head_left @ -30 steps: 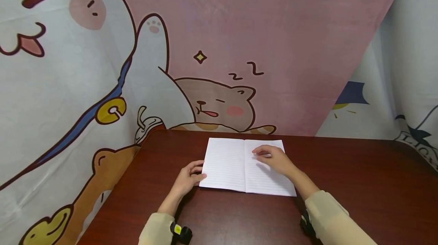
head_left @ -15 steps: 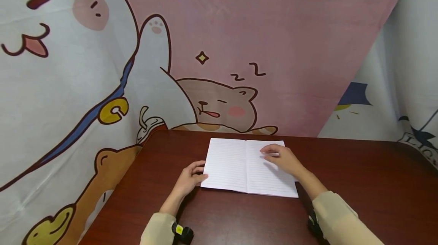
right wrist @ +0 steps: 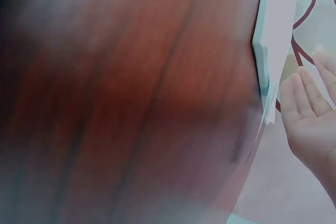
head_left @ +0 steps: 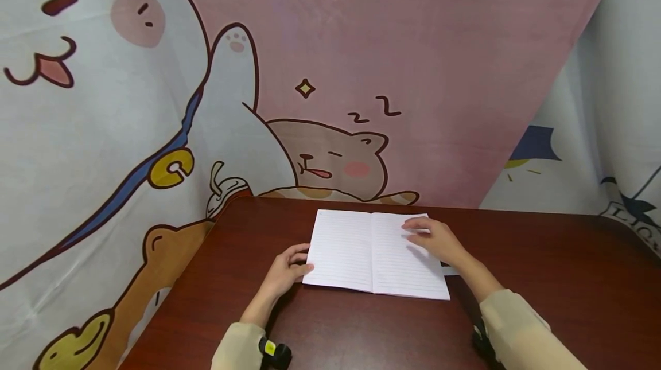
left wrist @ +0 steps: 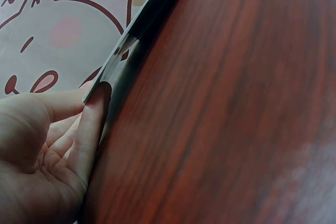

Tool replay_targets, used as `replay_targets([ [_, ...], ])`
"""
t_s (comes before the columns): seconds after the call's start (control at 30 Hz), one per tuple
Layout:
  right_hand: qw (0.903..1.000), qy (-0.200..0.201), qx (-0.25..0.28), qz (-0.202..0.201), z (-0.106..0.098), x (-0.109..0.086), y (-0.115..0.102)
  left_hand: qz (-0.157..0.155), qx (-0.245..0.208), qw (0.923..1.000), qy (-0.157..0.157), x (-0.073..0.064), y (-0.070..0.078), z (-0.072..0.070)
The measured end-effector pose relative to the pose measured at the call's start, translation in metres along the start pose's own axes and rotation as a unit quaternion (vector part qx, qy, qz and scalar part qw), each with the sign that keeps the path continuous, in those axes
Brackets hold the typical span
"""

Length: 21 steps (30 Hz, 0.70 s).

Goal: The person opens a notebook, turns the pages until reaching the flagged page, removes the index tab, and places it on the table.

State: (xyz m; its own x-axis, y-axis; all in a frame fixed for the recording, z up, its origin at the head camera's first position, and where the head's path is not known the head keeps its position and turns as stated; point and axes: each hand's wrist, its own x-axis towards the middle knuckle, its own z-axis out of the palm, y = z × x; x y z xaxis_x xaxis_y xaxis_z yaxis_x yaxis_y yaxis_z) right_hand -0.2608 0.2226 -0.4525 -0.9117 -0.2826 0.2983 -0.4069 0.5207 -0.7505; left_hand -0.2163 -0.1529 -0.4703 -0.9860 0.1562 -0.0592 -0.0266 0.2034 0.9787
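A lined white notebook point(head_left: 341, 249) lies spread at its middle on the dark table, both pages bare of writing. My left hand point(head_left: 283, 271) pinches its left edge, thumb on the page. In the left wrist view, the notebook's edge point(left wrist: 118, 61) sits between thumb and finger, one finger point(left wrist: 90, 135) underneath. Over the right page is my right hand point(head_left: 439, 241), fingers loosely extended and apart, holding nothing. The right wrist view shows this hand point(right wrist: 312, 124) beside the notebook's thick page edge point(right wrist: 265, 40). A pale strip point(head_left: 451, 271) sticks out past the right page beneath the wrist.
The reddish-brown wooden table point(head_left: 542, 278) extends on both sides of the notebook. Behind it hangs a pink and white cloth point(head_left: 439, 71) printed with cartoon animals. Black wrist cameras point(head_left: 276, 353) are strapped over pale sleeves point(head_left: 521, 324).
My right hand has slid rightward across the right page, toward its outer edge. More of the pale strip beyond that edge now shows. The left hand keeps its place on the notebook.
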Motion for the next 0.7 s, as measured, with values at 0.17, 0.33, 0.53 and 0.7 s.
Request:
replay_targets([
  [0.17,0.9997,0.005,-0.024,0.01,-0.003,-0.002,0.005,0.001,-0.002,1.0,-0.006,0.0,0.0,0.0],
  [0.33,0.9989,0.006,-0.043,0.019,-0.007,-0.003,0.008,0.001,-0.005,1.0,-0.008,-0.001,0.0,-0.001],
  [0.53,0.9979,0.0,-0.051,0.039,-0.012,-0.004,0.013,0.005,-0.002,0.9999,-0.01,0.001,-0.001,-0.001],
  [0.7,0.9965,-0.006,-0.063,0.053,-0.015,-0.004,0.015,0.004,0.003,1.0,-0.007,0.002,-0.002,-0.001],
])
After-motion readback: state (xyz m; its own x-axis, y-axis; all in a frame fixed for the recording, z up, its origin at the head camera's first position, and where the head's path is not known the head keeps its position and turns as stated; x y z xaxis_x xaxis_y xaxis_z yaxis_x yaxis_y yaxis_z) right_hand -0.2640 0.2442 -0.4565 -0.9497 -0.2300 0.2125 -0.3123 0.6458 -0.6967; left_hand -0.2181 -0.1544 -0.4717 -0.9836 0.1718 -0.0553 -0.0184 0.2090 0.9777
